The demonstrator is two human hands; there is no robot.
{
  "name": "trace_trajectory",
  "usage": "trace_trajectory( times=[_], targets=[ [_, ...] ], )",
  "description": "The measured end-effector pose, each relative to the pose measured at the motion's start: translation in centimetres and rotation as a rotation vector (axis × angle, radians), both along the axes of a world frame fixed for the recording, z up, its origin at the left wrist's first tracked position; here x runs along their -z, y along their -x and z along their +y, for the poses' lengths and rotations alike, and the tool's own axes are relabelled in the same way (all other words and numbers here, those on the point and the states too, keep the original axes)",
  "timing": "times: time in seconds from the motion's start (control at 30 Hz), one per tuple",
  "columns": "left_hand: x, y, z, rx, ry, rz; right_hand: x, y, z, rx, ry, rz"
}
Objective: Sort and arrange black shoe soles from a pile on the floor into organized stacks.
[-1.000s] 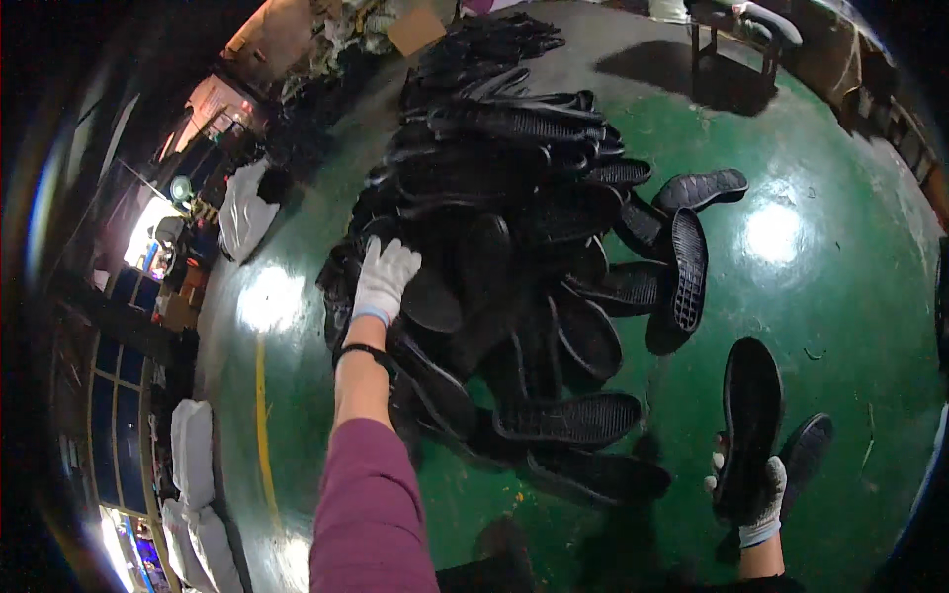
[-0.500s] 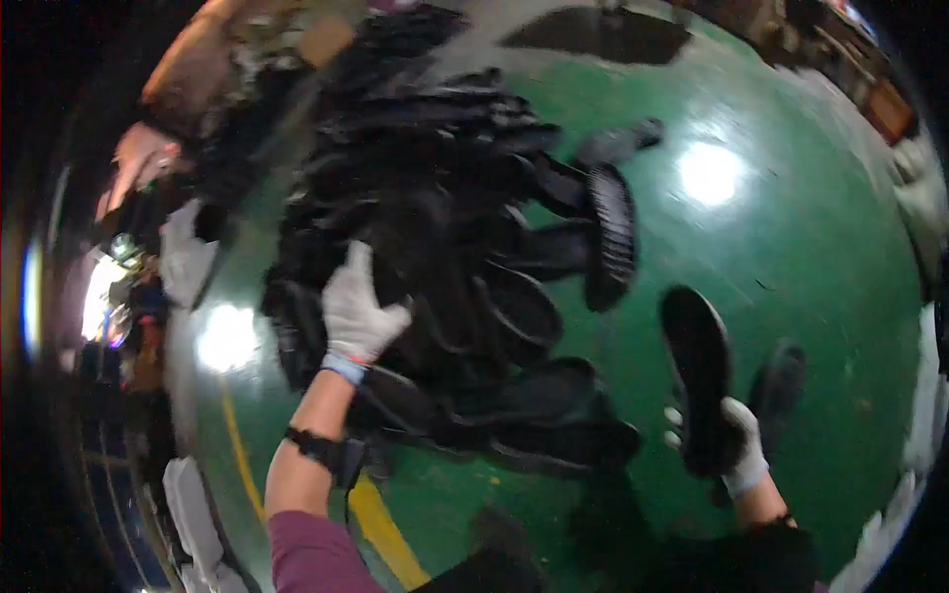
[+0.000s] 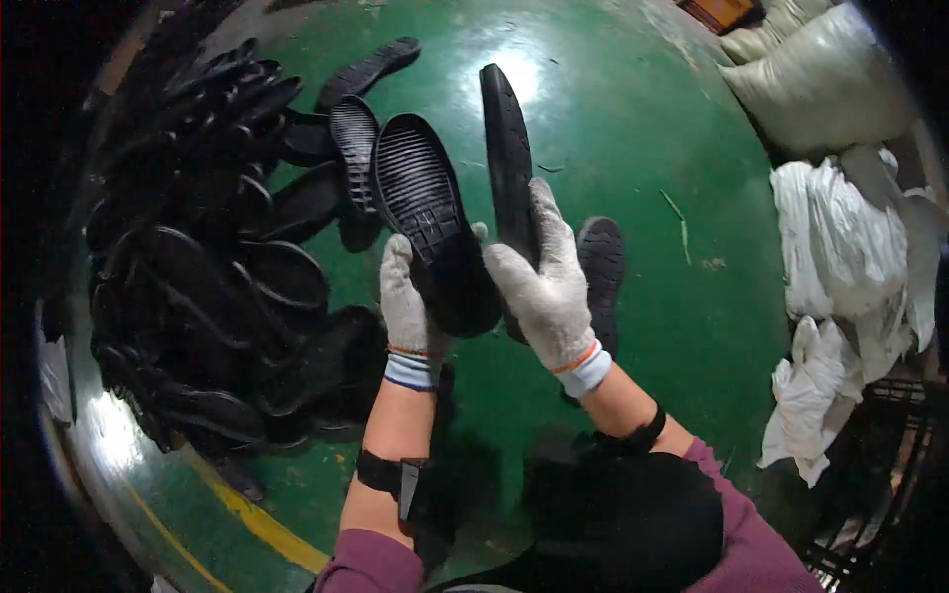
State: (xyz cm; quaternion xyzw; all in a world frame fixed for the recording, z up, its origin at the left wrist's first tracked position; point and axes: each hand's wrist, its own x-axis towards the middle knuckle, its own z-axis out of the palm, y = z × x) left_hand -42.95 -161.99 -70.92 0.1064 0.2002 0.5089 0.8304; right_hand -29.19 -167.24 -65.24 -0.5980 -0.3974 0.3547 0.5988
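Note:
Both my hands wear whitish knit gloves. My left hand (image 3: 407, 306) grips a black shoe sole (image 3: 427, 212), its ribbed, hollow inner face turned up toward me. Close beside it, my right hand (image 3: 549, 296) holds a second black shoe sole (image 3: 509, 158) turned on its edge, so its side wall shows. The two soles stand upright, toes away from me; their heel ends are near each other, and fingers on the far sides are hidden. Behind my right hand another sole (image 3: 601, 262) lies on the green floor, patterned face up.
A large pile of black soles (image 3: 188, 287) covers the floor at left, with a ribbed one (image 3: 354, 138) and a tread-up one (image 3: 371, 71) at its edge. White sacks (image 3: 830, 89) and crumpled white bags (image 3: 840, 237) line the right side. A yellow line (image 3: 262, 524) crosses the lower left.
My left hand has left the pile, holding a sole. My right hand's sole has come inward beside it and turned on edge. The view has swung right.

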Motion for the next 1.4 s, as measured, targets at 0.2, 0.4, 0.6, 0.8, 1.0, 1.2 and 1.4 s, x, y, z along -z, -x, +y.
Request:
trace_trajectory(
  times=[0.2, 0.4, 0.6, 0.8, 1.0, 1.2, 1.4],
  targets=[
    [4.8, -4.6, -5.4, 0.034, 0.121, 0.150, 3.7, -1.9, -2.6, -0.071, 0.319, -0.845],
    [8.0, -2.8, -6.7, 0.208, 0.044, 0.421, 3.5, -4.5, -4.2, -0.162, 0.208, -0.545],
    [6.8, -4.1, -7.4, 0.354, 0.017, 0.537, 5.4, -6.9, -5.0, -0.242, 0.231, 0.400],
    [4.7, -5.4, -2.2, -0.132, -1.244, 1.566, 5.0, -14.9, -9.0, 0.024, 0.300, 0.238],
    [1.5, 12.7, 6.2, -0.794, -0.873, 1.799, 11.9, -23.4, -15.0, 0.249, 0.561, 0.000],
    [2.5, 24.1, 7.4, -1.282, -0.119, 1.859, 17.2, -27.7, -18.6, 0.347, 0.511, 0.162],
    [4.7, 28.5, 6.7, -0.770, 0.240, 2.063, 17.4, -29.8, -17.1, 0.191, 0.843, -0.825]
  ],
)
